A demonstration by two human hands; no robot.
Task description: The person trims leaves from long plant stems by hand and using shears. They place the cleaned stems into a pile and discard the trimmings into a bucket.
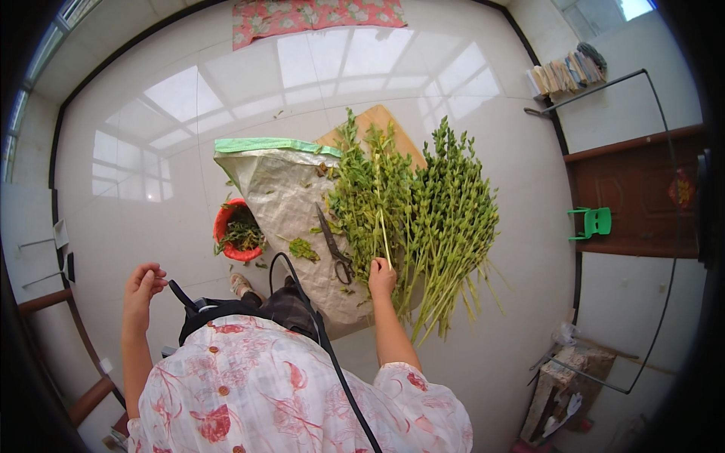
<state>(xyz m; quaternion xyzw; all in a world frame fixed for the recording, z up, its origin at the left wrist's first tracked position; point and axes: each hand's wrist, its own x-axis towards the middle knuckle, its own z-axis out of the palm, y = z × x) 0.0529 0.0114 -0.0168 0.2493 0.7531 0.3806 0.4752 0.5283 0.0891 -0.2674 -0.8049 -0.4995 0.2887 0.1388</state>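
My right hand is closed on the pale stem of a leafy green stalk, over a heap of similar stalks. A larger bundle of green stalks lies to its right, tops pointing away from me. Left of my right hand, dark metal scissors rest on a woven plastic sack with a green hem. Loose leaves lie on the sack too. My left hand is raised off to the left with bent fingers, and nothing shows in it. A wooden board shows beyond the stalks, partly covered.
A red bucket holding cut leaves stands left of the sack, near my foot. A floral cloth lies at the far side of the tiled floor. To the right are a small green chair, a row of books and a bent metal rod.
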